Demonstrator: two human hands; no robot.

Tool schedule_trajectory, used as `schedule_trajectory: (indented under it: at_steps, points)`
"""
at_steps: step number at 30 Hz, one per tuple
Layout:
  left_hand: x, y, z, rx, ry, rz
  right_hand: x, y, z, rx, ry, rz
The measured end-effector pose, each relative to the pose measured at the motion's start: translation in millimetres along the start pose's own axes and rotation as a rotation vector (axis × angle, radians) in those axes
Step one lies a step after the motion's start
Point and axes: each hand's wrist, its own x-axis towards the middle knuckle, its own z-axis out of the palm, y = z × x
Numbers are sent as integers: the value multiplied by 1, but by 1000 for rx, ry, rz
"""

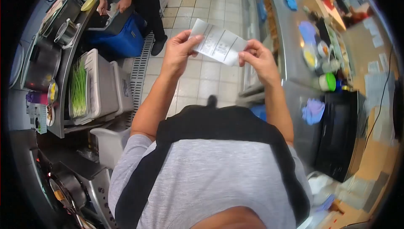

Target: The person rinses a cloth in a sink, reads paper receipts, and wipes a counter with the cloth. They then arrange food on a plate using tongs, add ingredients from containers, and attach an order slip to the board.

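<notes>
A white paper slip (219, 43) with printed lines is stretched between my two hands, above the tiled floor. My left hand (179, 52) pinches its left end between thumb and fingers. At the slip's right end, my right hand (260, 59) holds the corner between thumb and fingertips. The print is too small to read.
At the upper left a person's hands (114, 8) are over a grey bin beside a blue bin (120, 39). Green stalks (78, 88) stand by a grey container (101, 81). A steel counter (290, 56) on the right bears cloths, jars and a black microwave (338, 130).
</notes>
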Motion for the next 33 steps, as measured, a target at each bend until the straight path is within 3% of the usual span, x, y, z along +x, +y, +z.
schedule_trajectory:
  at_steps: [11,15,22,24,33]
  points:
    - [232,-12,-5,-60,209,42,263,21,-85,4,-20,-85]
    - [329,-20,-17,-97,226,45,351,33,-112,55,-133,21]
    - [505,-26,-22,173,-33,-60,481,23,-196,70,74,-20]
    - [550,-36,-14,103,-136,-123,501,17,-219,108,208,32]
    - [748,-106,33,34,-387,-341,604,69,-346,233,349,55]
